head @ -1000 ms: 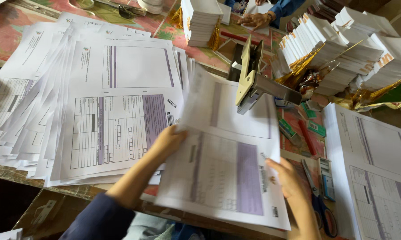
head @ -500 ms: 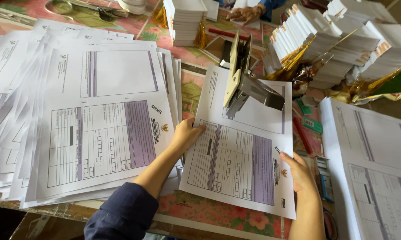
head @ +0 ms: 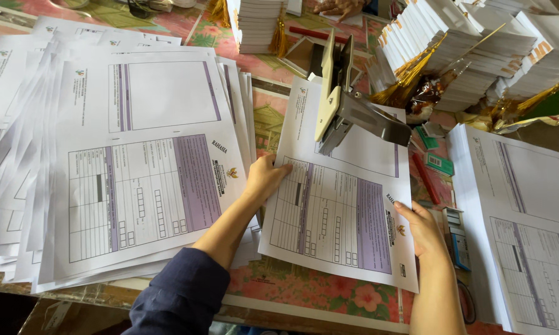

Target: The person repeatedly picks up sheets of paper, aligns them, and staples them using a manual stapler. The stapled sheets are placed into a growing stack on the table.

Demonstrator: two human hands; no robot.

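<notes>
A white printed form sheet [head: 338,214] with grey and purple table blocks lies on the floral tablecloth in front of me. My left hand [head: 264,178] grips its left edge. Fingers of my right hand [head: 423,231] hold its right edge. The sheet's far end sits under the jaws of a large cream and metal long-arm stapler [head: 347,102]. A big spread-out pile of the same forms [head: 124,161] lies just left of my left arm.
Another stack of forms [head: 524,223] lies at the right. Behind the stapler stand stacks of white booklets [head: 254,22] and booklets with gold tassels [head: 478,56]. Small staple boxes [head: 439,162] and a red pen [head: 425,180] lie right of the sheet. Another person's hand [head: 338,7] shows at the top.
The sheet was lifted in both hands a second ago; now it lies flat on the table with its top under the stapler. Both hands stay on its edges.
</notes>
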